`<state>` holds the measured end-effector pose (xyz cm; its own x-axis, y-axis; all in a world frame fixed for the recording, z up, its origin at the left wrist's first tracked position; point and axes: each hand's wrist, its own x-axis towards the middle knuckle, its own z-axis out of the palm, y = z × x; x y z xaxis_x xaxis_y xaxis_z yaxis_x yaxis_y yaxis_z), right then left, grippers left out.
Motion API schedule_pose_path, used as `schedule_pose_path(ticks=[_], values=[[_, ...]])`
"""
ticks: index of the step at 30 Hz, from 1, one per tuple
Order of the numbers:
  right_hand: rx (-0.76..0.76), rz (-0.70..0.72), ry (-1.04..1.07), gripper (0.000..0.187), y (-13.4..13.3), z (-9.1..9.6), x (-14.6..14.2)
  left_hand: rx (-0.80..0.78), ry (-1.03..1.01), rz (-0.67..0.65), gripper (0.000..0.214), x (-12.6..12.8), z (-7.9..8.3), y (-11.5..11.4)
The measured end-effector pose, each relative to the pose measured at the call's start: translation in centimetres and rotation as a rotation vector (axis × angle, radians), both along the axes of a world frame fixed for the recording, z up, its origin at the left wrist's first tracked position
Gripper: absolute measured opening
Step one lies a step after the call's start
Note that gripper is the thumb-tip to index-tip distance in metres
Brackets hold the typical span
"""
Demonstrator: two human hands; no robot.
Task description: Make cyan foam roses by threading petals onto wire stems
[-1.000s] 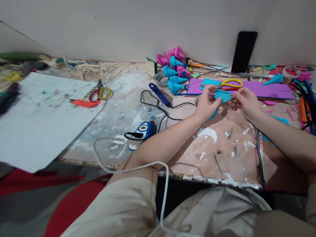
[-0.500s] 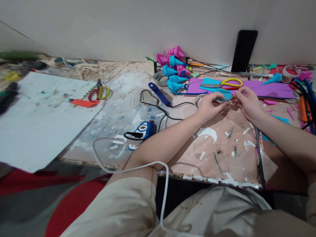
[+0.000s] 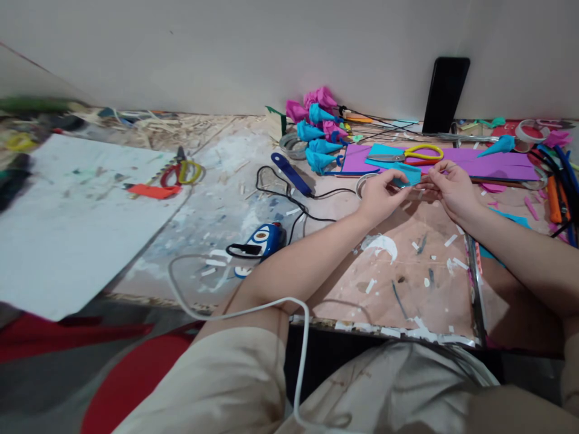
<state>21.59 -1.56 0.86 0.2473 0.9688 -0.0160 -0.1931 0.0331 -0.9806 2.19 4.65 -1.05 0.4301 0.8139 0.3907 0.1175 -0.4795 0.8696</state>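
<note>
Head view: right of centre in the frame, the left hand (image 3: 383, 194) pinches a small bright-blue paper piece (image 3: 412, 175); the right hand (image 3: 455, 190) has fingertips drawn together near its right edge, grip uncertain. Just above lie yellow-handled metal scissors (image 3: 402, 157), over a long purple paper strip (image 3: 474, 163).

Left hand (image 3: 383, 193): pinches a small blue paper piece (image 3: 413, 175) between thumb and fingers.
Right hand (image 3: 453, 188): drawn into a pinch just beside that piece; anything between its fingers is too small to tell.
Yellow-handled scissors (image 3: 424, 148): lie behind the hands, over a blue sheet (image 3: 379, 150) and purple sheets (image 3: 470, 160).
Paper buds (image 3: 319, 160): pink and blue, bunched left of the purple sheets.
Phone (image 3: 446, 93): leans against the wall (image 3: 226, 54).
White sheet (image 3: 90, 235): far left.
</note>
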Motion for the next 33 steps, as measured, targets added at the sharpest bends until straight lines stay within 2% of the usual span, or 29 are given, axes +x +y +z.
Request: schedule_pose_path(ticks=[6,14,20,33], values=[[-0.007,-0.008,0.009,0.074,-0.1,0.1,-0.1,-0.007,-0.027,0.007,0.022,0.1,-0.1,0.1],[0.027,0.041,0.019,0.070,0.0,-0.1,0.2,-0.032,-0.042,0.012,0.040,0.2,-0.6,0.5],[0.039,0.034,0.057,0.065,-0.2,0.1,0.0,-0.074,-0.073,0.037,0.035,0.3,-0.9,0.6],[0.030,0.114,-0.007,0.059,-0.8,0.6,-0.7,-0.063,-0.102,-0.014,0.024,0.3,-0.2,-0.8]])
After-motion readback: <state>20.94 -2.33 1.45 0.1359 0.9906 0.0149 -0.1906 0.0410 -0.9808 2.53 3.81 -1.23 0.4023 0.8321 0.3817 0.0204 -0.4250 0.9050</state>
